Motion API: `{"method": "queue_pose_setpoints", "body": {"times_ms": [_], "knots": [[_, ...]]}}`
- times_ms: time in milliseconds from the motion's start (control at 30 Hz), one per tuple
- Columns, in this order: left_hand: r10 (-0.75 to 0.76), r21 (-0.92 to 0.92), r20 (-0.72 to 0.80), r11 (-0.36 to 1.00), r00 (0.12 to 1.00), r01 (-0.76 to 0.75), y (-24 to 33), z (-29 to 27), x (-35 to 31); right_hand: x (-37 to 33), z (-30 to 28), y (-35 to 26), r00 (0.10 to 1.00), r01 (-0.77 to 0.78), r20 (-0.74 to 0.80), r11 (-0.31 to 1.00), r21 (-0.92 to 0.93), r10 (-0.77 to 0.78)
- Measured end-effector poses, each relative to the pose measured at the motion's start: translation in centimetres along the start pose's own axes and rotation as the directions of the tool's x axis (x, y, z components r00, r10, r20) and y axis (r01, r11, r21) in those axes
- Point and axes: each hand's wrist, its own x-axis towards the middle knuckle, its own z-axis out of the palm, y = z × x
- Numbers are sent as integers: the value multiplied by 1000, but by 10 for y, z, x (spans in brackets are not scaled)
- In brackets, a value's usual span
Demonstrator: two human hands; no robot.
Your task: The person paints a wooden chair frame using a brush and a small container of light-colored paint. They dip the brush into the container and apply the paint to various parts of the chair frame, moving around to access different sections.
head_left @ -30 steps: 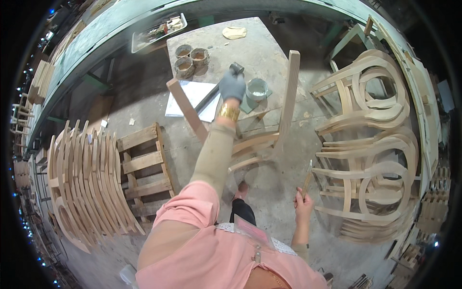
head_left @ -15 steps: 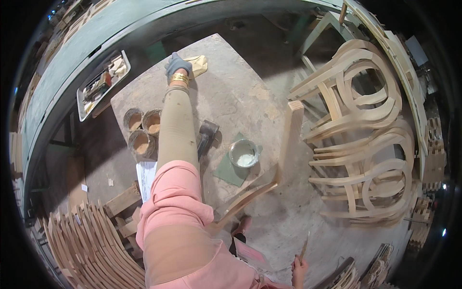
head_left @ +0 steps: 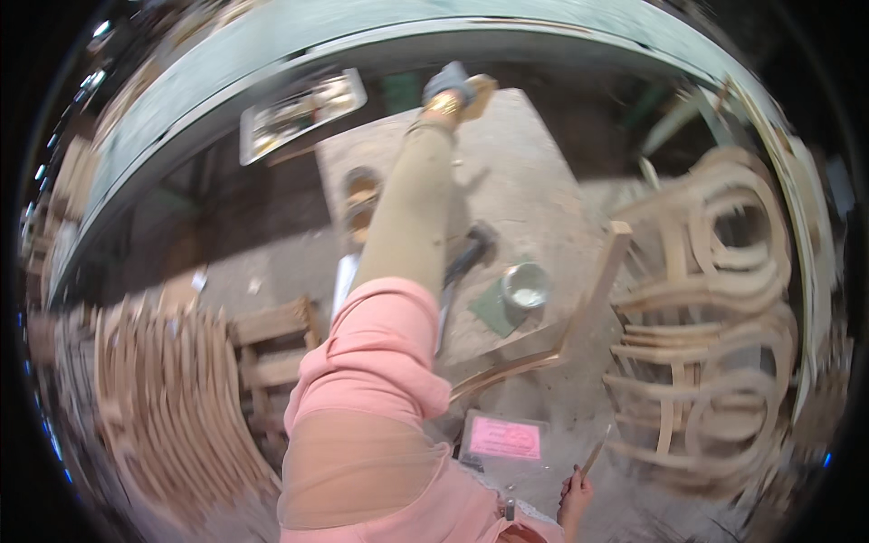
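Note:
At the far edge of the worktable (head_left: 534, 172), my left hand (head_left: 450, 84), in a grey glove, is closed on a crumpled pale yellow cloth (head_left: 480, 96). It could be paper; blur hides its texture. Low on the right, my bare right hand (head_left: 574, 496) grips a slim tool with a wooden handle (head_left: 594, 455); its narrow tip is too blurred to name. A curved wooden chair part (head_left: 588, 308) slants across the table's near right side. Behind it, a tub of whitish paste (head_left: 525, 286) stands on a green sheet (head_left: 491, 310).
Cups of brown filler (head_left: 362, 187) stand left of my forearm, and a dark hammer-like tool (head_left: 467, 256) lies right of it. A metal tray (head_left: 303, 116) holds scraps. Curved wooden chair frames (head_left: 692, 362) are stacked at right, wooden slats (head_left: 172, 389) at lower left.
The view has swung, shifting the scene rightward. My left hand has moved with the yellow cloth to the table's far edge. My right hand still grips the slim tool.

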Motion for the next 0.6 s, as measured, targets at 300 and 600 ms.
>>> {"method": "queue_pose_setpoints", "body": {"times_ms": [300, 600], "knots": [[52, -351, -720, 832, 692, -428, -62, -248, -333, 39, 9, -91, 852, 364, 396, 931, 23, -343], [-906, -739, -360, 423, 223, 525, -301, -115, -956, -58, 68, -126, 408, 607, 742, 765, 214, -532]]}}
